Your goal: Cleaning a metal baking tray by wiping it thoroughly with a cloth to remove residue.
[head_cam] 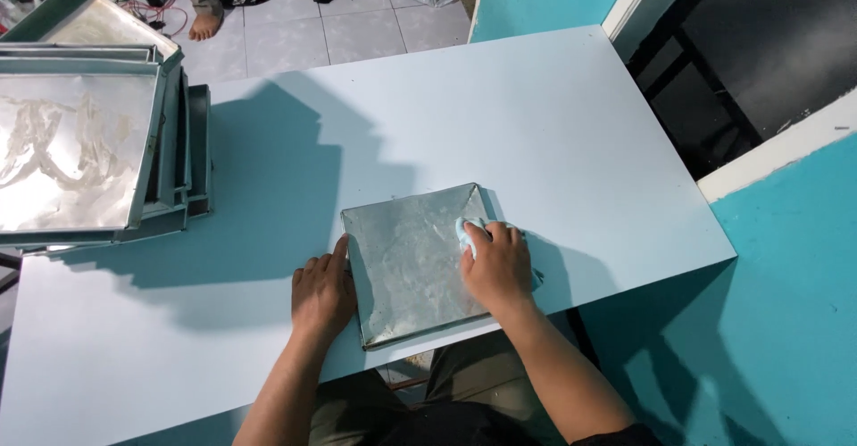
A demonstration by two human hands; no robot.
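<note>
**One hand braces the tray, the other presses a cloth into it**

Nearest the wearer, the left hand lies flat on the white table, fingers loosely spread and closed on nothing, its fingertips against the left rim of the square metal tray. That looks like a brace, keeping the tray from sliding. Across the tray from it, the right hand curls down over a pale blue cloth, pinning it against the tray's right side; only a corner of cloth shows beyond the fingers. The tray sits at the table's near edge, within easy reach. Farther off, beyond the left hand, a stack of similar trays rests at the table's far-left side, smeared inside. Past the table, someone's bare foot stands on the tiled floor.
</note>
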